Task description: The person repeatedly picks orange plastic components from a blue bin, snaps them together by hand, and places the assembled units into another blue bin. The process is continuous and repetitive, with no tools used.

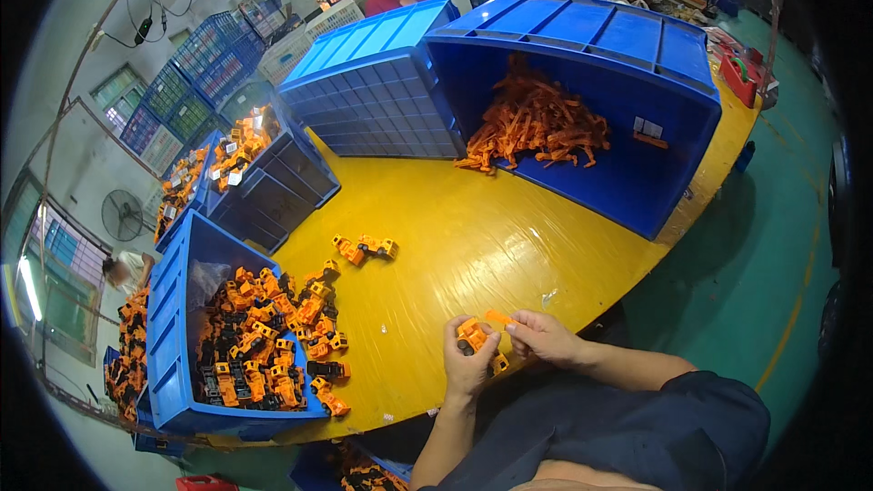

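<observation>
Left hand [468, 359] wrapped tight around a small orange toy truck [475, 336], right at the near edge of the yellow desk [473, 227]. Right hand [543, 336] pinching a thin orange plastic piece [499, 316] between finger and thumb, tip just touching the top of the truck. Both grips closed, one on the truck, one on the little piece.

Looks like the fitting step: the small piece going onto the truck. Probably calls next for lining the piece up with its spot and pushing until it sits; exact slot too small to see.

More trucks piled in the blue bin [177, 309] on the left, some spilling out onto the desk. Two loose trucks [364, 248] farther out on the desk, well apart from the hands. Heap of thin orange pieces [536, 123] in the big tipped blue crate [627, 64] at the back.
</observation>
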Action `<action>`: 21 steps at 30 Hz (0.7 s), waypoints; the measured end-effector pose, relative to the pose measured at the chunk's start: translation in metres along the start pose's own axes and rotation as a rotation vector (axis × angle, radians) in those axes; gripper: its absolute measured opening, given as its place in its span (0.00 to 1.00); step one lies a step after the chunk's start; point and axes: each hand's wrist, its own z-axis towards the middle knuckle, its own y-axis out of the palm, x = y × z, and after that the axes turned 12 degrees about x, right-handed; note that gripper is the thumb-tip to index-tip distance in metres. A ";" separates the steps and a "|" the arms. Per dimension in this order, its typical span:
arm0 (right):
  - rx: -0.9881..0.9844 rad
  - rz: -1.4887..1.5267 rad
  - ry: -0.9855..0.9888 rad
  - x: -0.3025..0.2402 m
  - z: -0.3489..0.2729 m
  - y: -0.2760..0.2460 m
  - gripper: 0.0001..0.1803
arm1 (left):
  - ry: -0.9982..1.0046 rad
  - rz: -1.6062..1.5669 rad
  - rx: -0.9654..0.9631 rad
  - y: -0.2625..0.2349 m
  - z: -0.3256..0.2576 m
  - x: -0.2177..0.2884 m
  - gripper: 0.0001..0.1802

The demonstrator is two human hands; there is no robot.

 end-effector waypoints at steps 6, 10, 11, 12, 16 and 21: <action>0.046 -0.229 -0.158 -0.014 0.033 0.021 0.15 | -0.035 -0.028 0.157 0.001 0.025 0.008 0.26; 0.022 -0.515 -0.215 -0.030 0.050 0.010 0.15 | -0.129 -0.094 0.107 -0.014 0.041 0.006 0.28; 0.006 -0.475 -0.219 -0.033 0.054 0.010 0.14 | -0.172 -0.197 0.080 -0.017 0.044 0.005 0.30; 0.081 -0.506 -0.229 -0.037 0.056 0.010 0.13 | -0.179 -0.350 0.045 -0.018 0.045 0.004 0.34; 0.187 -0.410 -0.143 -0.053 0.037 0.012 0.10 | -0.403 -0.741 0.028 -0.013 0.040 0.000 0.36; 0.071 -0.451 -0.286 -0.063 0.037 0.020 0.10 | -0.376 -0.639 0.128 -0.010 0.033 -0.010 0.34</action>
